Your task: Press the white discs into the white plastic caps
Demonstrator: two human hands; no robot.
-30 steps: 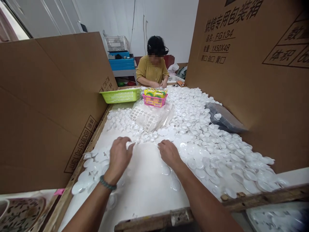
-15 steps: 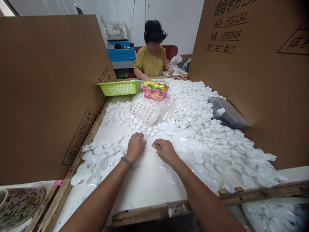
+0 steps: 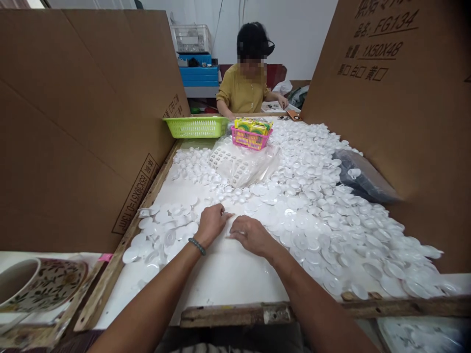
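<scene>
My left hand [image 3: 212, 224], with a beaded bracelet [image 3: 197, 246] at the wrist, is over the bare white tabletop [image 3: 224, 279]. Its fingers are bent, and one fingertip points toward my other hand. Close by on the right, my right hand [image 3: 252, 236] has its fingers curled in a pinch. White matter shows at its fingertips, but I cannot make out its shape. Flat white plastic discs [image 3: 170, 239] lie left of my hands. A wide heap of round white plastic pieces [image 3: 312, 196] spreads to the right, and smaller cup-like ones [image 3: 189, 164] lie farther back.
A green basket [image 3: 196, 128], a pink basket [image 3: 250, 139] of yellow packets and a clear plastic bag [image 3: 243, 164] stand behind. Cardboard walls [image 3: 88, 122] flank the table. A dark wrapped bundle [image 3: 362, 176] leans right. Opposite sits a person [image 3: 243, 90]. A mug [image 3: 18, 279] is lower left.
The view has swung left, so the scene shifts right. My right hand pinched a white disc before; now its fingers are more curled and the disc is not plainly visible.
</scene>
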